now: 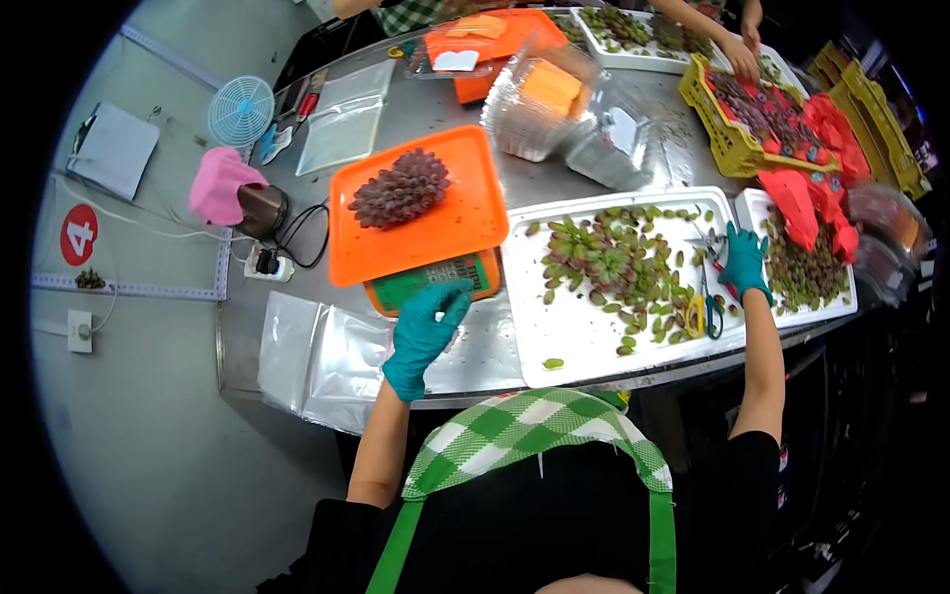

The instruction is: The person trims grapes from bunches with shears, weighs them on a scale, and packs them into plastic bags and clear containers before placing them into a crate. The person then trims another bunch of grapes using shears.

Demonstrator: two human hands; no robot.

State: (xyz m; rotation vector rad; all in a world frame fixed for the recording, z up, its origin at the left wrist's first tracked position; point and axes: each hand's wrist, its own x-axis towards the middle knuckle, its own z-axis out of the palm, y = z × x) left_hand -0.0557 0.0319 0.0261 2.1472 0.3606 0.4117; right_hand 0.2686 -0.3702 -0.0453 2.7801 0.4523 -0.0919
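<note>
My left hand, in a teal glove, is at the front of a digital scale with a green panel. Its fingers are loosely bent, with nothing visible in them. A bunch of purple grapes lies in the orange tray on that scale. My right hand, gloved too, is spread over the right rim of a white tray. Beneath it are the red handles of metal scissors, partly hidden. Loose green and reddish grapes and yellow-and-blue-handled scissors lie in the white tray.
Clear plastic bags hang over the front left edge. Behind the white tray are stacked plastic boxes. A smaller white tray of grapes and a yellow crate stand to the right. Another person's hand reaches in at the back.
</note>
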